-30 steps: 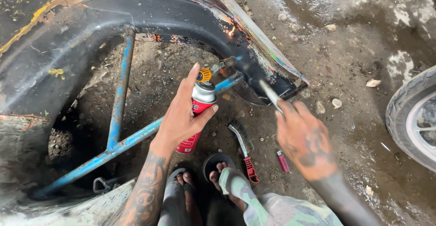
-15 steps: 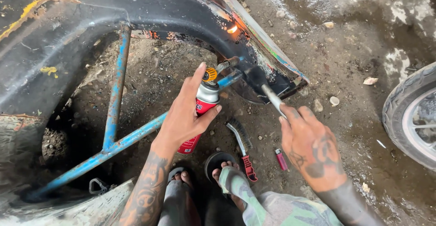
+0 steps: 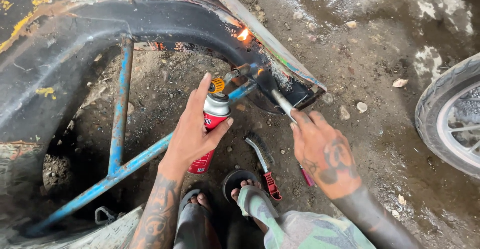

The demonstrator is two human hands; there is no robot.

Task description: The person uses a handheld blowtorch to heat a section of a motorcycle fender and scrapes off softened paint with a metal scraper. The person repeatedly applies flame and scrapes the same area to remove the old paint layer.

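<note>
Flame (image 3: 243, 34) brighter on panel; left hand (image 3: 196, 129) still gripping torch can (image 3: 210, 129).

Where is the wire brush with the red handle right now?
The red-handled wire brush lies on the dirt ground in the head view, between the left hand holding the red gas canister and the right hand.

Tattooed forearms, tattooed right hand (image 3: 327, 154), camo trousers, blk sandals
</note>
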